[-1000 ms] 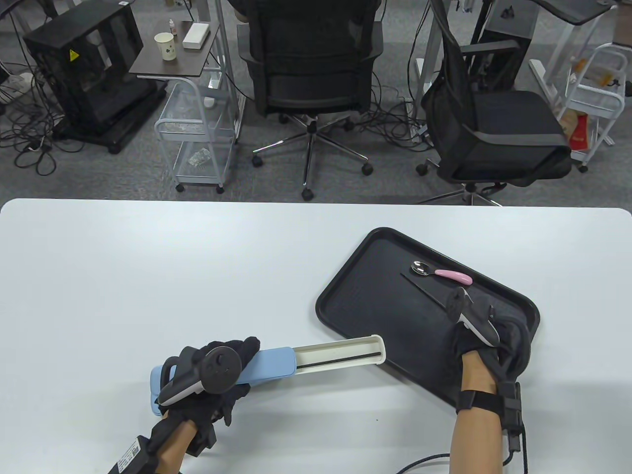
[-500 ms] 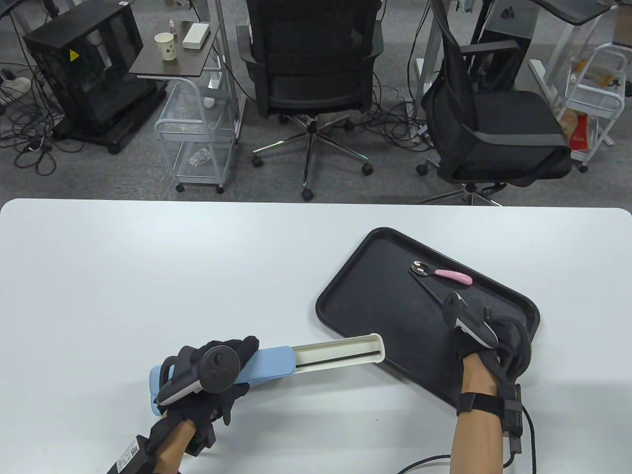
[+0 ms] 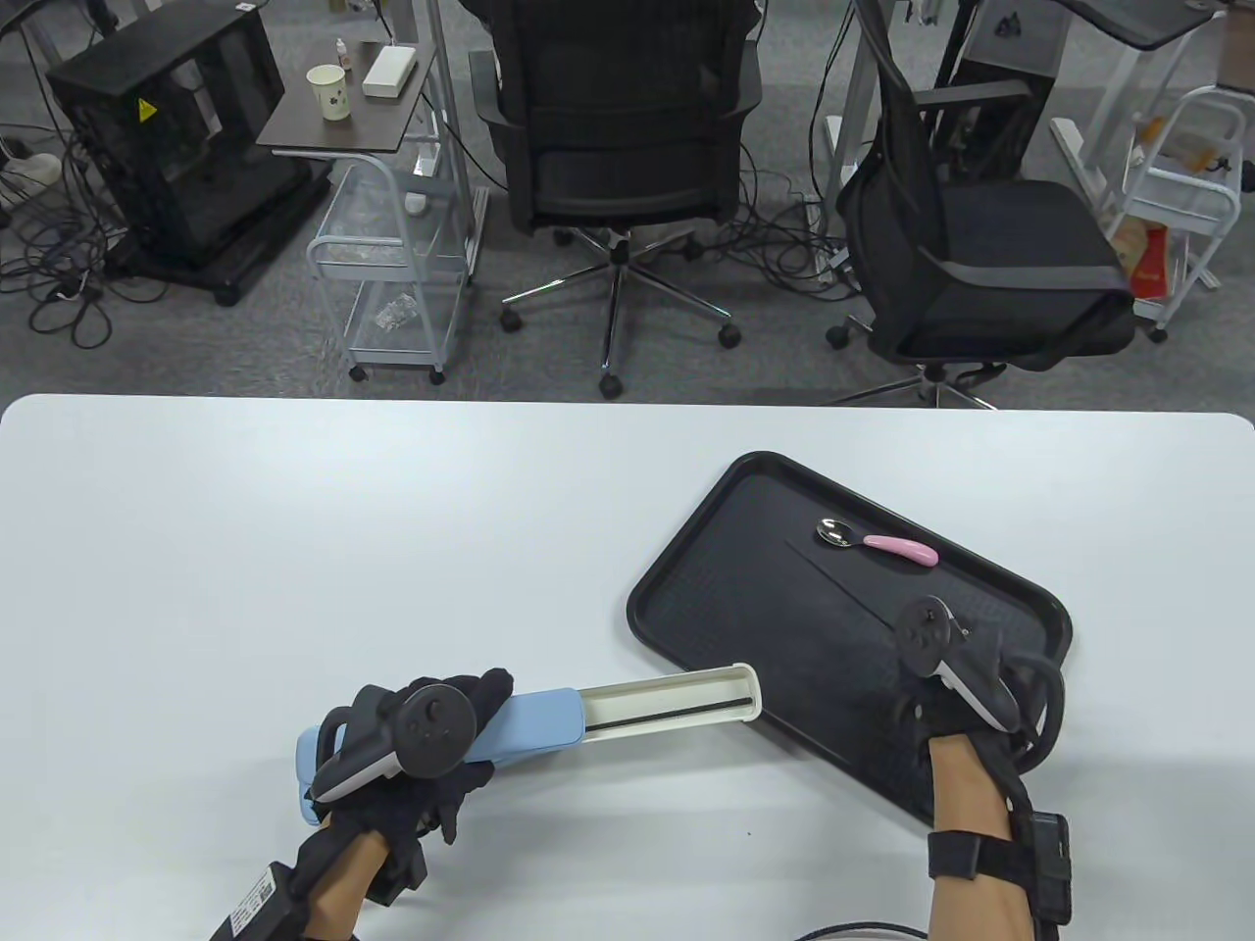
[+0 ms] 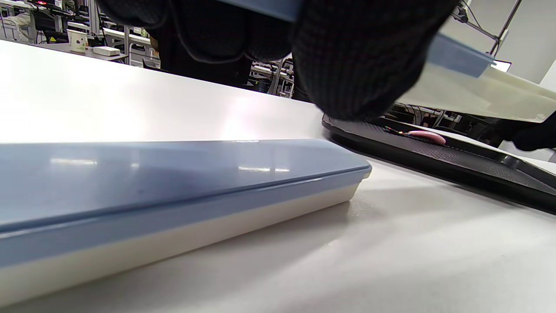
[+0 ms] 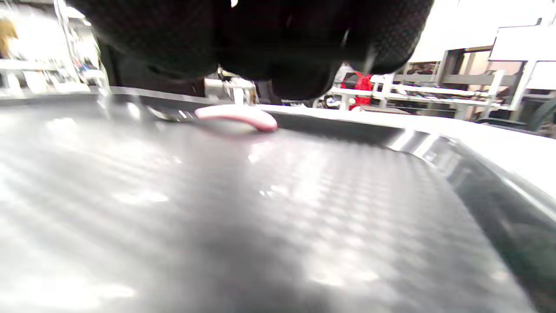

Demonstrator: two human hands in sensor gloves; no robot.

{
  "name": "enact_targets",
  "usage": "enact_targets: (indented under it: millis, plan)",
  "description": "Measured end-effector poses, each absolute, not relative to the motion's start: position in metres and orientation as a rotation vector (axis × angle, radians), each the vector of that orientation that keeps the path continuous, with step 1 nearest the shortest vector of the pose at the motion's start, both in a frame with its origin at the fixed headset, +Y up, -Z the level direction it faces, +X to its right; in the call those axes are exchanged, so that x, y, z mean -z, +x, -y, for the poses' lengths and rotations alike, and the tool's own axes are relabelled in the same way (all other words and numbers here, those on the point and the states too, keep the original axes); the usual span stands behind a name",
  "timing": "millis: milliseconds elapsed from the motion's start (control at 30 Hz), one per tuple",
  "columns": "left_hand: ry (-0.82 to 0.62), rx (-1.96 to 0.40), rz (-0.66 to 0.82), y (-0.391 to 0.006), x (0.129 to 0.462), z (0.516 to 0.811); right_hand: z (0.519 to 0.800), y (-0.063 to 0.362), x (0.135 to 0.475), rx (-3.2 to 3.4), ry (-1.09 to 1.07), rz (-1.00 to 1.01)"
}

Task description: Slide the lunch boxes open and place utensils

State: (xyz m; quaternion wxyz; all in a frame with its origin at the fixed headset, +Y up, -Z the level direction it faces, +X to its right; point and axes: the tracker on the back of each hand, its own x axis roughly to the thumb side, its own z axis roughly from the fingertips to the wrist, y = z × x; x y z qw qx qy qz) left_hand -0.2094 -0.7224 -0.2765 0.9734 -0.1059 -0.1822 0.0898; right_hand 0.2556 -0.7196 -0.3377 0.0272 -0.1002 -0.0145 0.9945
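My left hand grips the blue lid of a slim lunch box. Its cream drawer is slid out to the right, its tip over the black tray, with one black chopstick inside. A second, closed blue box lies on the table under the held one. My right hand is low over the tray, fingers curled, at the near end of a black chopstick that lies slantwise. A pink-handled spoon lies at the tray's far side, also in the right wrist view.
The white table runs wide to the left and behind the tray. Office chairs and a wire cart stand on the floor beyond the far edge. The tray's raised rim is close to my right hand.
My right hand has drawn back toward the near right of the tray, and the chopstick on the tray has shifted with it. The left hand and the open box have stayed put.
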Motion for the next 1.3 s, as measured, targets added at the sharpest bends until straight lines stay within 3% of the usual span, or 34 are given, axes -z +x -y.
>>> enact_targets:
  millis: [133, 367, 700, 1300]
  plan:
    - [-0.222, -0.184, 0.359, -0.211, 0.277, 0.723, 0.696, 0.234, 0.316, -2.920, -0.191, 0.242]
    - [-0.205, -0.186, 0.344, -0.216, 0.276, 0.719, 0.673, 0.200, 0.289, -2.873, 0.044, 0.348]
    - [-0.205, -0.156, 0.349, -0.215, 0.276, 0.720, 0.680, 0.171, 0.277, -2.936, 0.286, 0.345]
    - [-0.198, -0.152, 0.352, -0.214, 0.273, 0.721, 0.688, 0.132, 0.269, -2.971, 0.449, 0.344]
